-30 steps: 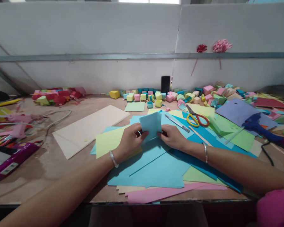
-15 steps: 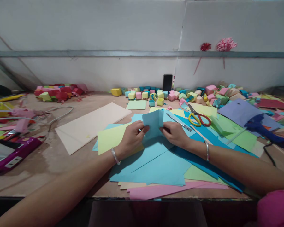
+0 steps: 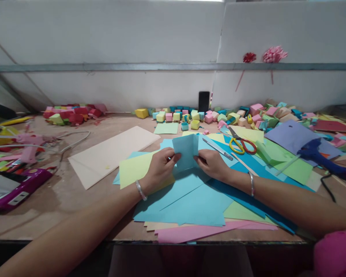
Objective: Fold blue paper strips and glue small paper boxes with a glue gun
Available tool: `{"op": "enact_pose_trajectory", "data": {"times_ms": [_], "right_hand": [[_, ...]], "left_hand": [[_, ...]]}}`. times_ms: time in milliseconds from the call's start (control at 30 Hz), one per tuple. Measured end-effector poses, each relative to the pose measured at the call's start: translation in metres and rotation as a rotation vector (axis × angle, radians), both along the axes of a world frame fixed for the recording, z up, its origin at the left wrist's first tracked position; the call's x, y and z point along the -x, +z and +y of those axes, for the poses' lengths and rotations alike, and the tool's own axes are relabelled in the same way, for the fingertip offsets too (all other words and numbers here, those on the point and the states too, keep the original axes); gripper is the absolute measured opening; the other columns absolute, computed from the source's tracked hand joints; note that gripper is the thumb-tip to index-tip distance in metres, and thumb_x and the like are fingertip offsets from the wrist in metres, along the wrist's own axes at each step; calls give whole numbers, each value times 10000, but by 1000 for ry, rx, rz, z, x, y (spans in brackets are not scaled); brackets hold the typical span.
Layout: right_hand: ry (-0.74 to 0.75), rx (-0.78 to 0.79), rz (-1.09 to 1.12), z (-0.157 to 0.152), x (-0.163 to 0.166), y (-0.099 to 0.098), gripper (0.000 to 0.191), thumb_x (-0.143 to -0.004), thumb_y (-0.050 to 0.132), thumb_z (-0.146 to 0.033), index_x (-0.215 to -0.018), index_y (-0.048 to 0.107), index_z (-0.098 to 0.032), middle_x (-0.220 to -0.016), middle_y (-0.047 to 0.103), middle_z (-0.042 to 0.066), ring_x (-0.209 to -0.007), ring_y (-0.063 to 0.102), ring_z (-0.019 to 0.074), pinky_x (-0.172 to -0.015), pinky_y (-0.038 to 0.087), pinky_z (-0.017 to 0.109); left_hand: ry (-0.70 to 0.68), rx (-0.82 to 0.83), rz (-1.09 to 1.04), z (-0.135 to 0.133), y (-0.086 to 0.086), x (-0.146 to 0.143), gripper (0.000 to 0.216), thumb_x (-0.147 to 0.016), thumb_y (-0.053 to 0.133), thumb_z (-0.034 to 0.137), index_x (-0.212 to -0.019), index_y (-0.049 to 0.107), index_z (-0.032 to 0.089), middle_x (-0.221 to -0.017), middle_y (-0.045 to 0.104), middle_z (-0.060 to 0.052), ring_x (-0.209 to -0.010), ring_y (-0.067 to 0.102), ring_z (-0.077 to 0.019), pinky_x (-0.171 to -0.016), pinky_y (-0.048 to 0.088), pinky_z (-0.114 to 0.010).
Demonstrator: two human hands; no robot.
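A small folded light blue paper (image 3: 186,150) stands between my two hands above a spread of coloured sheets. My left hand (image 3: 160,167) pinches its left edge with closed fingers. My right hand (image 3: 212,164) pinches its right edge the same way. Both wrists carry thin silver bangles. Under the hands lie large light blue sheets (image 3: 190,196), a yellow-green sheet (image 3: 134,169), a darker blue sheet (image 3: 248,173) and a pink sheet (image 3: 196,232) near the table's front edge.
Scissors with red and yellow handles (image 3: 240,144) and a craft knife (image 3: 217,149) lie just beyond my right hand. A blue glue gun (image 3: 317,152) sits at the right, a purple device (image 3: 14,190) at the left. Several small paper cubes (image 3: 196,115) line the back wall beside a black phone (image 3: 203,101). A cream card (image 3: 112,154) lies left of centre.
The folded blue paper has been pressed slightly narrower between my hands. The view shifted a little; the hands stay in the same place.
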State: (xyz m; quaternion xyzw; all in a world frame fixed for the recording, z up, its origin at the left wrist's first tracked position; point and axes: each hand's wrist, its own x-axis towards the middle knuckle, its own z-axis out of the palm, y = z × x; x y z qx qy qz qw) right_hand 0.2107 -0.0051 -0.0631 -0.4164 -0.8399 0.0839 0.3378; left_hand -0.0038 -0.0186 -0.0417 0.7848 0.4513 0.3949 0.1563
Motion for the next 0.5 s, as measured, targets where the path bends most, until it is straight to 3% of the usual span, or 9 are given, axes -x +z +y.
{"op": "enact_pose_trajectory", "data": {"times_ms": [167, 367, 500], "right_hand": [[-12, 46, 88, -1, 0, 5, 263, -835, 458, -227, -599, 343, -210, -573, 426, -19, -560, 378, 117, -569, 271, 267], [-1, 219, 201, 0, -1, 8, 270, -838, 480, -295, -588, 456, -197, -556, 493, -17, -556, 438, 121, -544, 302, 259], [19, 341, 268, -3, 0, 11, 347, -842, 511, -355, -545, 409, -208, -483, 476, -29, -512, 428, 117, -500, 297, 247]], "left_hand": [[-4, 46, -38, -1, 0, 0, 323, -891, 529, 342, -611, 525, 181, -604, 512, 4, -596, 438, -131, -567, 336, -286], [-2, 124, -100, -4, 4, -4, 304, -872, 552, 298, -593, 515, 184, -584, 512, 4, -603, 457, -136, -564, 354, -287], [9, 211, -187, -4, 6, -6, 264, -852, 560, 273, -608, 516, 181, -573, 482, 14, -570, 422, -125, -521, 338, -275]]}}
